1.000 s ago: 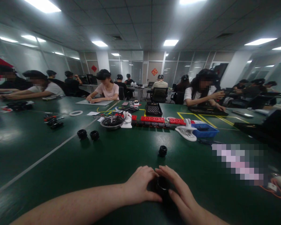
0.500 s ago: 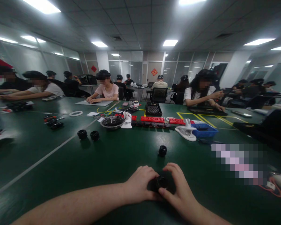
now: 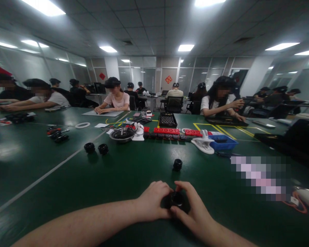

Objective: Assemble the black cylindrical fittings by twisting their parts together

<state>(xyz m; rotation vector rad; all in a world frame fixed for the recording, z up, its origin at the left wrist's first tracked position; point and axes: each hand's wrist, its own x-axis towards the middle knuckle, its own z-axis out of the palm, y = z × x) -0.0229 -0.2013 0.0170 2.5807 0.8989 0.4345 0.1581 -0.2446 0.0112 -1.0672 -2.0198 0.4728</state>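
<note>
1. A shiny black, short, round part with a hole in its top is between the person's two hands. It looks like hard plastic, but I cannot be sure. Its rim is a smooth ring that catches some light, and the hole looks dark inside.
2. The left hand is curled around the left side of the part and grasps it. Its thumb is on the near side, and its fingers bend over the far side.
3. The right hand is bent around the right side. Its thumb seems to touch the near rim, and its pointing finger curves past the far side. I cannot tell if it squeezes.
4. The hole faces up, tipped a bit toward the person. The line through the hole runs up and down. I cannot tell which way the part is longest, because the hands hide its sides.
5. The part is at the person's side of the smooth green tabletop, well apart from the far edge. I cannot tell if it touches the tabletop.
6. A small black ridged round part stands alone, a little closer to the far edge. Two more black ridged round parts stand side by side farther left.
</note>
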